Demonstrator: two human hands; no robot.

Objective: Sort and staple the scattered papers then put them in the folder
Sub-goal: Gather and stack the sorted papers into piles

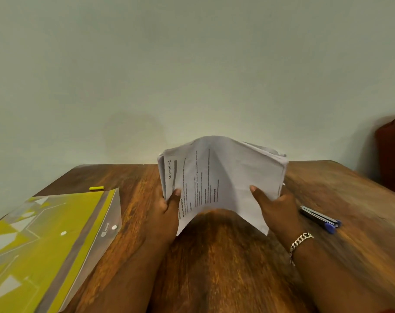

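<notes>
While both hands hold it, the stack of white printed papers (221, 177) stands arched at centre frame above the brown wooden counter (214, 256).

Left hand (167, 213) pinches the stack's left edge, thumb on the printed face; right hand (280, 211), silver chain bracelet (301, 243) at the wrist, grips the right edge likewise. Sheets look uneven at the upper right. Judgement: squaring step. Loosen the grip, tap one edge on the counter, flatten the bow before stapling. Blue-and-black stapler (320, 219) lies just right of the right hand; yellow translucent plastic folder (45, 240) lies lower left, flap closed.
</notes>
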